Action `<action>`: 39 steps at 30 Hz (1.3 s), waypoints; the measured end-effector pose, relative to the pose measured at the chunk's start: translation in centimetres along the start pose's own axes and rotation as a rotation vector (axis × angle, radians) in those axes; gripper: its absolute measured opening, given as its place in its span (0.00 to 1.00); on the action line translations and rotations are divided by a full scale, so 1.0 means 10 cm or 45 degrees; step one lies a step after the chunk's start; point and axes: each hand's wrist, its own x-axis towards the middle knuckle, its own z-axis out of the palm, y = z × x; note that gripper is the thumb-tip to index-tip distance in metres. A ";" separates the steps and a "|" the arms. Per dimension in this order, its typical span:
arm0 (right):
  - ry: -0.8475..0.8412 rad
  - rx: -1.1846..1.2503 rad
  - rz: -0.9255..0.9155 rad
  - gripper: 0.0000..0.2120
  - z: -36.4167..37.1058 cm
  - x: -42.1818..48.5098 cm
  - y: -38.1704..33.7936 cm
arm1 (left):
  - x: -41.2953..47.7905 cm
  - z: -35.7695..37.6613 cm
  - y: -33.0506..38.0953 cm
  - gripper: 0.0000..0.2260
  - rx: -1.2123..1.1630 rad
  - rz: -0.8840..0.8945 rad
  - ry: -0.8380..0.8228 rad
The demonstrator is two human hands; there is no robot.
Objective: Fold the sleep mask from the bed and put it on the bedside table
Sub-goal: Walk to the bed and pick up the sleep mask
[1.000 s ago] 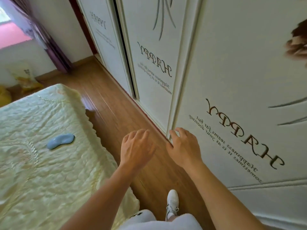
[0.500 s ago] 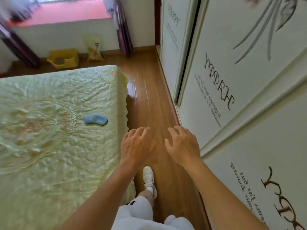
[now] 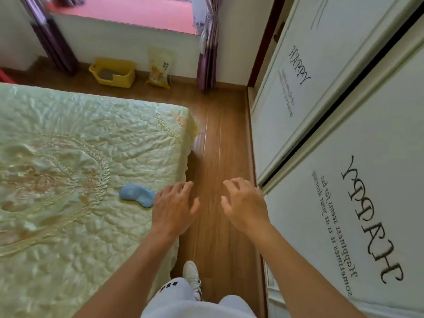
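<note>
A light blue sleep mask [image 3: 136, 195] lies flat on the pale green quilted bed [image 3: 68, 180], close to the bed's right edge. My left hand [image 3: 173, 208] hovers just right of the mask with fingers spread and holds nothing; it hides the mask's right end. Over the wooden floor my right hand [image 3: 244, 204] is also empty, fingers apart. No bedside table is in view.
A narrow strip of wooden floor [image 3: 220, 157] runs between the bed and white wardrobe doors [image 3: 344, 134] on the right. A yellow tub [image 3: 112, 72] and a printed bag [image 3: 159, 67] stand against the far wall under the window. My white shoe [image 3: 191, 274] is on the floor.
The view has swung left and I have stepped along the bed. The mask now lies right beside my left hand, where it was far off before. Both hands stay empty.
</note>
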 end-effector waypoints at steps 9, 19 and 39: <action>-0.108 -0.003 -0.234 0.21 0.12 1.40 -0.44 | 0.84 -0.12 -0.79 0.22 -0.044 -0.285 0.052; -0.344 0.036 -0.777 0.22 0.76 2.90 -1.27 | 1.29 0.03 -1.59 0.21 0.003 -0.814 0.197; -0.794 -0.198 -1.673 0.23 2.77 3.86 -1.91 | 1.16 1.45 -2.24 0.22 -0.154 -1.409 -0.120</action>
